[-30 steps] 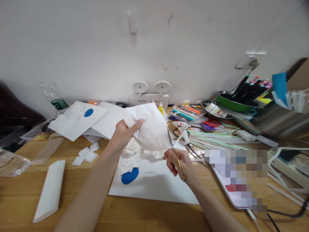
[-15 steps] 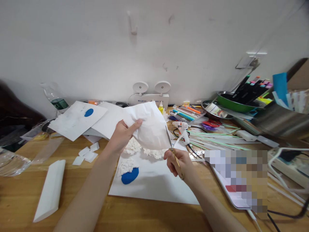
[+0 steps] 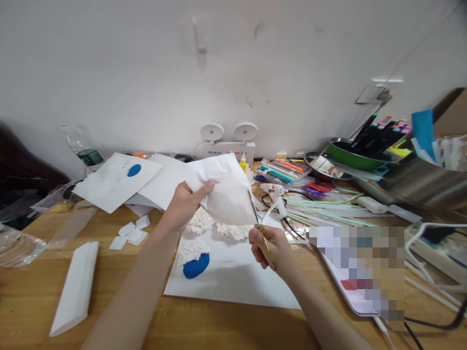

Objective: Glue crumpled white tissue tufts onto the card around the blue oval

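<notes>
My left hand (image 3: pixel 188 204) pinches a white tissue sheet (image 3: pixel 228 199) by its left part, thumb on top, holding it above the table. Gold-handled scissors (image 3: pixel 268 250) are gripped in my right hand (image 3: pixel 272 245). Their blades point up and away along the right edge of the tissue, and look nearly closed. Below lies a white paper sheet (image 3: pixel 233 279) bearing a blue oval patch (image 3: pixel 196 266). Crumpled white tissue bits (image 3: pixel 193 252) cover the upper part of that patch, and more crumpled tissue (image 3: pixel 233 230) sits farther back, partly hidden by the held tissue.
Several small white squares (image 3: pixel 129 235) and a folded white tissue pack (image 3: pixel 76 287) lie at left. On the right are a hot glue gun (image 3: pixel 275 197), thin strips (image 3: pixel 324 209), and a tablet-like device (image 3: pixel 350 282) with a cable. Behind stands a green pan (image 3: pixel 359 158) of markers.
The scissors and my right hand have shifted very slightly along the tissue's right edge, with the blades closer together. My left hand and the tissue have hardly moved.
</notes>
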`<state>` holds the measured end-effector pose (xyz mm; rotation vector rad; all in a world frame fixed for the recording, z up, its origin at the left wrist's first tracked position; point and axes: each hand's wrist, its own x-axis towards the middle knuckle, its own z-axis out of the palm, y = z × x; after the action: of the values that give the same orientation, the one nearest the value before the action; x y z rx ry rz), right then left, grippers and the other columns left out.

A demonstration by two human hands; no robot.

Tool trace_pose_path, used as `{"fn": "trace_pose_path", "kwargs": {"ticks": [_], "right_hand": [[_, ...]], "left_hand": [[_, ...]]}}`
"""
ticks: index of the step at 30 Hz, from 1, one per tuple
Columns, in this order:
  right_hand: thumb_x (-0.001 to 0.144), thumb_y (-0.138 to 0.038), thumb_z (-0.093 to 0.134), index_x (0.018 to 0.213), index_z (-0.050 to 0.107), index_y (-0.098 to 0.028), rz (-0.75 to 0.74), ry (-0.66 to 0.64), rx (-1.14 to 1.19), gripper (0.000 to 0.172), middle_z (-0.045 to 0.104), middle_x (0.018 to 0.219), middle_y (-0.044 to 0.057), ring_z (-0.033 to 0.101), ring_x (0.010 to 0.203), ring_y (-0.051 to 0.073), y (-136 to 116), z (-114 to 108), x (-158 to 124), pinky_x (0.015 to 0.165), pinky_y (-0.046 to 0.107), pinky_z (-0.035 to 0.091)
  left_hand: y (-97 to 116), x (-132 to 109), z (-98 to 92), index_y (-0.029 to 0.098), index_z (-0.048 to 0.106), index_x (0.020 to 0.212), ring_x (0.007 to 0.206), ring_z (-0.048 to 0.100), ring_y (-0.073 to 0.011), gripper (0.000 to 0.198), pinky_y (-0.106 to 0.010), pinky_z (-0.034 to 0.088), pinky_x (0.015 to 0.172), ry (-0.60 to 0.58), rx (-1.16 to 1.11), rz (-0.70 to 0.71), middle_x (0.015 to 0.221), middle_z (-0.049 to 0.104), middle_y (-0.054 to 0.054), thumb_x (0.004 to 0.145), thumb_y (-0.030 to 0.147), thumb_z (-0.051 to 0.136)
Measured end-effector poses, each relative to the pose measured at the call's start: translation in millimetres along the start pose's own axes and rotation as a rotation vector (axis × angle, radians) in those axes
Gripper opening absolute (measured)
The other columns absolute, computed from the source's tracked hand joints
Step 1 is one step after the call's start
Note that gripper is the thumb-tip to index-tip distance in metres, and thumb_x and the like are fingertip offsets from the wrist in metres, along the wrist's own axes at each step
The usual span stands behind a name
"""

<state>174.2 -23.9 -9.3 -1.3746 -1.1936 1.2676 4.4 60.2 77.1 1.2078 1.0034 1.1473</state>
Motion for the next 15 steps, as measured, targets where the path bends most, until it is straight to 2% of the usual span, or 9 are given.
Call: {"fn": "trace_pose_path", "kwargs": {"ticks": [7, 12, 15], "right_hand": [[0.074, -0.062, 0.044, 0.065, 0.048, -0.015, -0.064, -0.046, 0.077, 0.048, 0.046, 0.039, -0.005, 0.036, 0.028, 0.005, 2.2, -0.7, -1.0, 0.031, 0.018, 0.025], [0.074, -0.063, 0.043, 0.066, 0.049, -0.015, -0.102, -0.028, 0.081, 0.049, 0.045, 0.039, -0.005, 0.037, 0.029, 0.006, 1.7, -1.6, -0.1, 0.032, 0.019, 0.027], [0.074, -0.063, 0.043, 0.065, 0.05, -0.015, -0.113, -0.01, 0.085, 0.05, 0.045, 0.039, -0.004, 0.037, 0.029, 0.006, 2.2, -2.0, 0.4, 0.032, 0.019, 0.026]], "left_hand": [[-3.0, -0.7, 1.5, 0.011, 0.069, 0.077, 0.083, 0.064, -0.0232, 0.03, -0.028, 0.051, 0.07, -0.041, 0.002, 0.031, 0.081, 0.07, -0.009, 0.06, 0.036, 0.072], [-3.9, -2.5, 5.8, 0.013, 0.067, 0.068, 0.079, 0.064, -0.0223, 0.023, -0.028, 0.051, 0.066, -0.048, 0.014, -0.009, 0.077, 0.071, -0.007, 0.06, 0.035, 0.072], [-4.8, -3.9, 8.1, 0.013, 0.068, 0.072, 0.079, 0.064, -0.022, 0.025, -0.028, 0.051, 0.067, -0.07, 0.016, -0.021, 0.079, 0.071, -0.007, 0.061, 0.035, 0.071]]}}
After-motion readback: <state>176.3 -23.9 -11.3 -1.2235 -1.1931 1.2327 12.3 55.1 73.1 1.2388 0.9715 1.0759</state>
